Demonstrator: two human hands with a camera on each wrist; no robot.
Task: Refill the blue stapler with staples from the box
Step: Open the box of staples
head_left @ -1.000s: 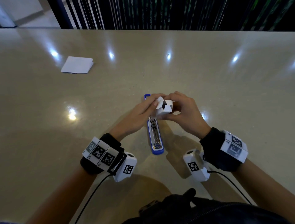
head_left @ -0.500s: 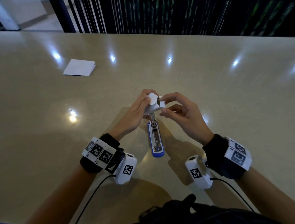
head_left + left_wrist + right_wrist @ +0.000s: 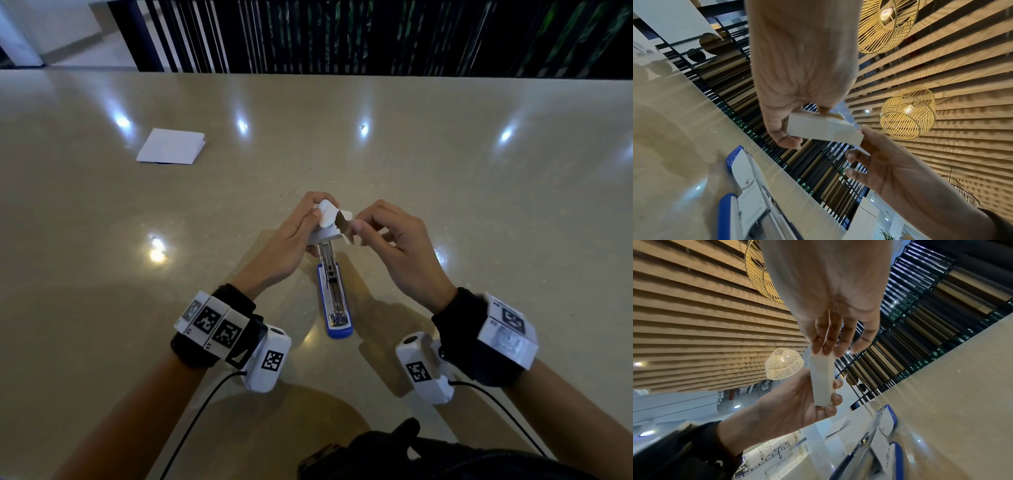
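The small white staple box (image 3: 328,222) is off the table, over the far end of the blue stapler (image 3: 335,301). My left hand (image 3: 317,219) grips the box by its body (image 3: 824,131), with the fingers curled under it. One end flap stands open toward the right. My right hand (image 3: 356,224) pinches that flap between thumb and forefinger, and its fingertips (image 3: 824,351) meet the box end (image 3: 822,382). The stapler lies opened flat on the table, its metal staple channel facing up (image 3: 748,183) (image 3: 882,423). No staples show.
A folded white paper (image 3: 171,146) lies at the far left of the beige table (image 3: 479,205). A dark slatted screen (image 3: 376,34) runs behind the table's far edge. Camera units with cables hang below both wrists, close to the table's near part.
The box has turned from facing me to having its open end toward the right. My right hand has let go of the box body and now holds only the flap. The stapler has not moved.
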